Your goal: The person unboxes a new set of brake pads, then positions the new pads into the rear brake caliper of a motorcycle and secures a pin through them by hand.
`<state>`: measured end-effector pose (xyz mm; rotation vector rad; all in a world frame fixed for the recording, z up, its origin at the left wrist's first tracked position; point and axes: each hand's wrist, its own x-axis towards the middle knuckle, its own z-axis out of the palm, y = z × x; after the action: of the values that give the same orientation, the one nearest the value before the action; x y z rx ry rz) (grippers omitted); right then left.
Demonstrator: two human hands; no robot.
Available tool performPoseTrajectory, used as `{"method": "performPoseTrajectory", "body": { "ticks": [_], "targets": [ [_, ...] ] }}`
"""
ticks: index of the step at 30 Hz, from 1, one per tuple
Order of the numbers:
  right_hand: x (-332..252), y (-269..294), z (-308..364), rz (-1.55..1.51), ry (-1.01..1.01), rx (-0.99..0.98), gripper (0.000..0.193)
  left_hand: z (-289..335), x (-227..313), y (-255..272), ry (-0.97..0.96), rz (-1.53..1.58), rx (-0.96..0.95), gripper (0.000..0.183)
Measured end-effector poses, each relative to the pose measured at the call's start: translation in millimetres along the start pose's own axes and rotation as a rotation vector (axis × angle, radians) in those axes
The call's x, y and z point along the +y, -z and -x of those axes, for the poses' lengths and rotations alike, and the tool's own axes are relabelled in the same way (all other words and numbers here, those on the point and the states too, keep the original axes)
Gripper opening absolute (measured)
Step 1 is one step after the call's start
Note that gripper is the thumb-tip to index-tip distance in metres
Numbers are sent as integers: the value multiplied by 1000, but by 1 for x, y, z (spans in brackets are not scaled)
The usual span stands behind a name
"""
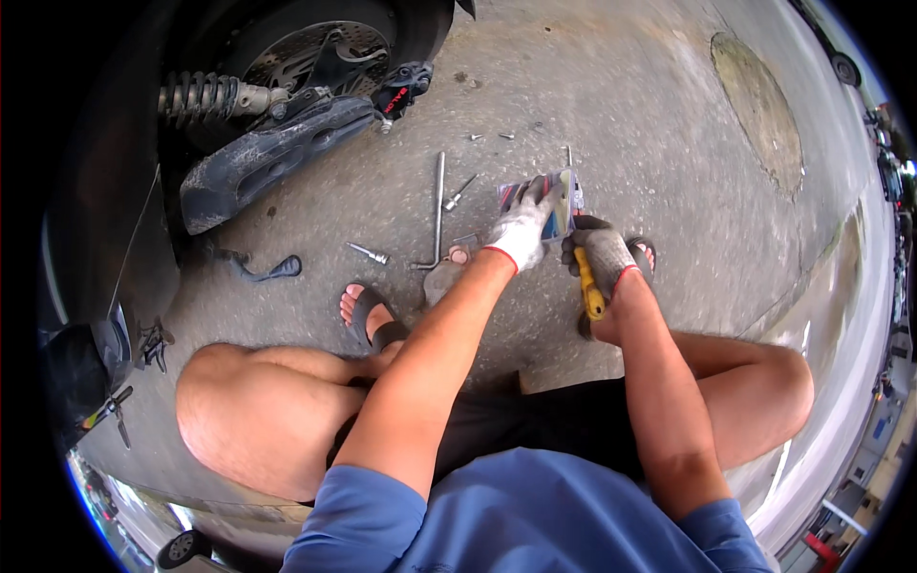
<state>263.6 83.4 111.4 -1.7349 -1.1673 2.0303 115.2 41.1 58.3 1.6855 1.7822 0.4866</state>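
My left hand [523, 227], in a white work glove with a red cuff, grips a flat, clear-fronted package [559, 218] with a colourful printed card. Its fingers lie across the top face. Close by on the right, my right hand [604, 246], in a greyish glove, is closed round a yellow-handled tool [590, 289]. The handle's butt points back toward me. Its working end is hidden by the glove and the package edge, so its kind does not show.
An L-shaped wrench [439, 205], a socket tool [459, 193], another socket piece [369, 252] and small bolts [506, 136] lie on the concrete. At left stands a motor scooter's wheel [325, 57] with brake disc, shock spring [205, 98] and swingarm [277, 153]. A black lever [272, 269] sticks out below.
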Motion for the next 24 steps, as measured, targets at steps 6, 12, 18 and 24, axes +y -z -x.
{"method": "performPoseTrajectory", "body": {
  "ticks": [6, 12, 18, 24],
  "targets": [
    [-25, 23, -3, 947, -58, -20, 28, -2, -17, 21, -156, 73, 31, 72],
    [-68, 26, 7, 1443, 265, -66, 39, -24, -42, 47, -64, 381, -117, 43],
    [-99, 42, 25, 1555, 570, 55, 24, -36, -38, 60, 53, 688, -168, 33],
    [-132, 42, 53, 1646, 598, 93, 17, -31, -9, 91, 16, 861, -251, 39]
  ]
}}
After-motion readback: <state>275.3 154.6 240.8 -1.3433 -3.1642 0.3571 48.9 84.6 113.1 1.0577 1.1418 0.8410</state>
